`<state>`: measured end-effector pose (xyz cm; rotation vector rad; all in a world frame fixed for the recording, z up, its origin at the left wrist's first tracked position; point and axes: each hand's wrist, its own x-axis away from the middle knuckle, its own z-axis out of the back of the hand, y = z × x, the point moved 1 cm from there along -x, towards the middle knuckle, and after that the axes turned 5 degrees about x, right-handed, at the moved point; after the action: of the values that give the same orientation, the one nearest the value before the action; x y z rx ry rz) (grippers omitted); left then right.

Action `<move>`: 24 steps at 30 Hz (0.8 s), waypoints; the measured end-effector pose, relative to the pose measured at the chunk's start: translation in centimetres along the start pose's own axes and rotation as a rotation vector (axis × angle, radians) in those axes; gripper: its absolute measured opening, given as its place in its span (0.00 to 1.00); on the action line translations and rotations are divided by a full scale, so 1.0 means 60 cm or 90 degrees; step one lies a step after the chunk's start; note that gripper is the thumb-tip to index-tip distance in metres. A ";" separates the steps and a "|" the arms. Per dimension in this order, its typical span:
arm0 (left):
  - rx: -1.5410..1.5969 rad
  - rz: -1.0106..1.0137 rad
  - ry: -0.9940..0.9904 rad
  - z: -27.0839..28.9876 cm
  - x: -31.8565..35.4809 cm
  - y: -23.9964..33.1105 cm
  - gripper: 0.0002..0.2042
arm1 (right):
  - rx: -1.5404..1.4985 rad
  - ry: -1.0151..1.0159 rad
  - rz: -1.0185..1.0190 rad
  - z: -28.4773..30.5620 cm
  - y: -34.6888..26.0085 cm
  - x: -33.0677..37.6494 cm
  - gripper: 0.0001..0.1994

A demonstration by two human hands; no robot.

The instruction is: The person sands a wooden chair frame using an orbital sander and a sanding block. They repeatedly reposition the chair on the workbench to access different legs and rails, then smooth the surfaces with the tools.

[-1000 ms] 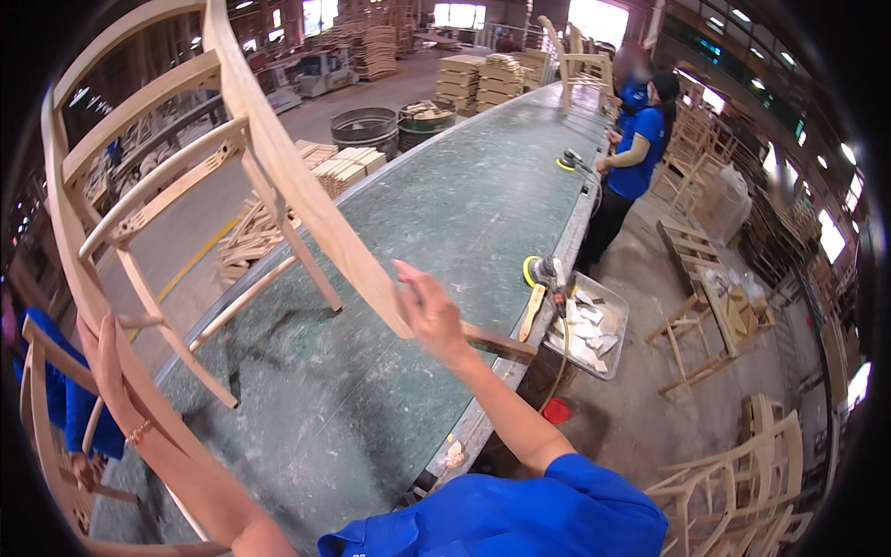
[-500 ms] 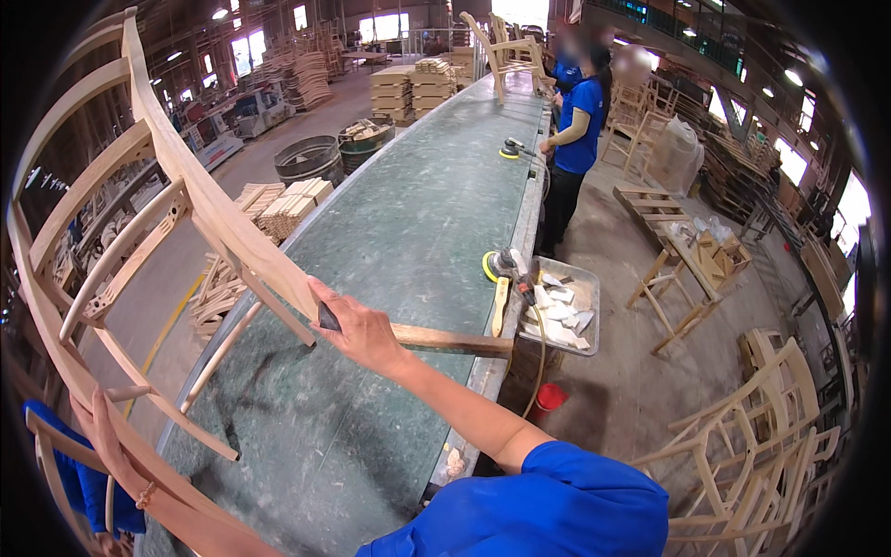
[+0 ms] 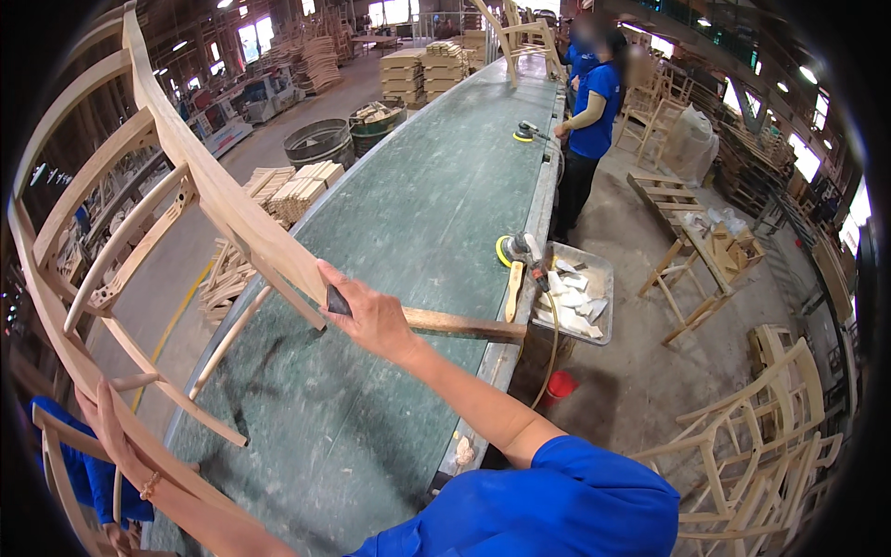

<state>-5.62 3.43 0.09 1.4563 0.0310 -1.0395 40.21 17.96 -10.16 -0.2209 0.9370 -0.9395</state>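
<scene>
A pale, unpainted wooden chair frame with curved slats leans across the left of the green table. My left hand grips its nearer long post low at the left, fingers lying along the wood. My right hand is closed on a small dark block at the end of the farther post, the fingertips touching the wood. The block's underside is hidden. Just beyond that wrist, a brown wooden bar lies across the table's right edge.
The long green table carries a sander, a wooden-handled brush and another sander. A tray of white scraps adjoins its right edge. People in blue stand farther up; a blue sleeve shows lower left. Chair frames stand right.
The view has shifted slightly, so the table and surroundings sit a little farther right and higher or lower in places. Both hands keep their places on the chair frame.
</scene>
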 end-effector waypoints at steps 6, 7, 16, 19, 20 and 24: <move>-0.008 0.002 0.051 0.006 0.012 0.001 0.23 | -0.005 0.026 0.013 -0.008 -0.003 0.003 0.36; 0.026 -0.005 0.045 -0.018 0.021 0.021 0.23 | -0.015 0.040 0.009 -0.001 0.002 0.002 0.34; -0.024 0.019 0.094 -0.037 0.051 0.099 0.27 | -0.051 0.058 0.019 0.004 -0.018 0.002 0.31; -0.030 0.028 0.102 -0.036 0.053 0.100 0.27 | -0.061 0.045 0.012 -0.001 -0.019 0.001 0.31; -0.024 0.029 0.101 -0.036 0.051 0.101 0.27 | -0.061 0.041 0.007 -0.001 -0.020 0.000 0.30; -0.008 0.028 0.099 -0.037 0.048 0.100 0.27 | -0.063 0.041 0.028 0.002 -0.023 -0.003 0.30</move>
<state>0.80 2.34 2.65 1.5171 0.1158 -0.8878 39.46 17.24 -9.22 -0.2542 1.0444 -0.8649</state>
